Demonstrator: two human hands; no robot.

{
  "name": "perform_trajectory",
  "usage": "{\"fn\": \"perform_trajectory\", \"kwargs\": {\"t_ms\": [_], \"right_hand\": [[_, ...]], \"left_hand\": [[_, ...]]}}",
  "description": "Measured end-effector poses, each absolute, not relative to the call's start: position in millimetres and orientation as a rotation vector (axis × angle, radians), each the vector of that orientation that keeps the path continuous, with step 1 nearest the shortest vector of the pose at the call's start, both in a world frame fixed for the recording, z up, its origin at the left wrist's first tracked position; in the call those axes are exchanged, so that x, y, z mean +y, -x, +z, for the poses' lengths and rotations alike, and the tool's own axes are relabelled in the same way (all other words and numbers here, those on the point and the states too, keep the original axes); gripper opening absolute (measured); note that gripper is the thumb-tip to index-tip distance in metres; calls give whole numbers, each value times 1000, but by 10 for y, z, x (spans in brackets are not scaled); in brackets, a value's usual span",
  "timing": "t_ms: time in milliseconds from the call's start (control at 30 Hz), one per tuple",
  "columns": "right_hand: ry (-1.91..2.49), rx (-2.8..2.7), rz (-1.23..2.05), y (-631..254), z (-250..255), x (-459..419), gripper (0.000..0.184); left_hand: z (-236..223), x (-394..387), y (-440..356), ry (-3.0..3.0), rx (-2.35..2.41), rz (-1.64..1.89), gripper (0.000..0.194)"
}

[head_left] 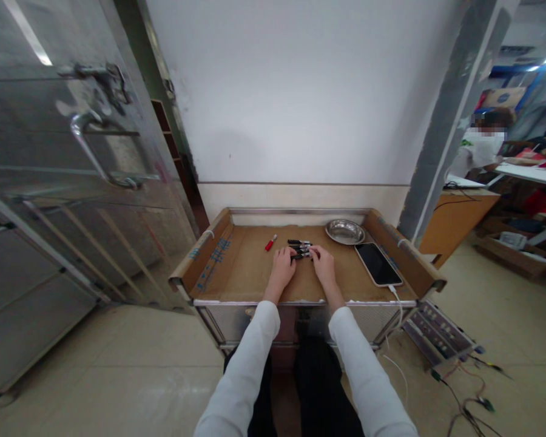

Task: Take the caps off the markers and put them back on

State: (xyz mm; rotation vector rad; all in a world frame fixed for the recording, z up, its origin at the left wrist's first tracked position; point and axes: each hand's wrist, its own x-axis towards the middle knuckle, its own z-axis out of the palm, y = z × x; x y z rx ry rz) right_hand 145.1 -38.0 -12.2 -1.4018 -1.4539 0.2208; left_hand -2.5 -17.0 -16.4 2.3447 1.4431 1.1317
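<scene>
Several black marker pens (299,246) lie side by side across the cardboard-lined cart top (250,273). My left hand (283,267) is at their left ends, its bent fingers closed on the end of the nearest black marker. On the other side my right hand (323,266) pinches the right end of that marker, thumb and fingers together. Parts of the pens are hidden by my fingertips. Up and to the left of my left hand is a small red object (270,243) with a pale tip; its kind is too small to tell.
A round metal dish (344,231) stands at the back right of the cart. Nearer lies a phone (378,264) with a white cable (397,303). Cardboard walls edge the cart. An electrical box (443,337) with wires is on the floor, and a person (480,145) sits far right.
</scene>
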Motion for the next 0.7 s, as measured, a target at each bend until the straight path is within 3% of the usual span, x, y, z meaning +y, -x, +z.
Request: {"fn": "perform_trajectory", "kwargs": {"t_ms": [400, 700], "right_hand": [[1439, -1717, 9, -1405, -80, -405, 28], [1209, -1885, 136, -1364, -107, -352, 26]], "left_hand": [[-183, -167, 23, -2204, 1426, 1303, 21], [-129, -183, 15, -2265, 1432, 1319, 27]]}}
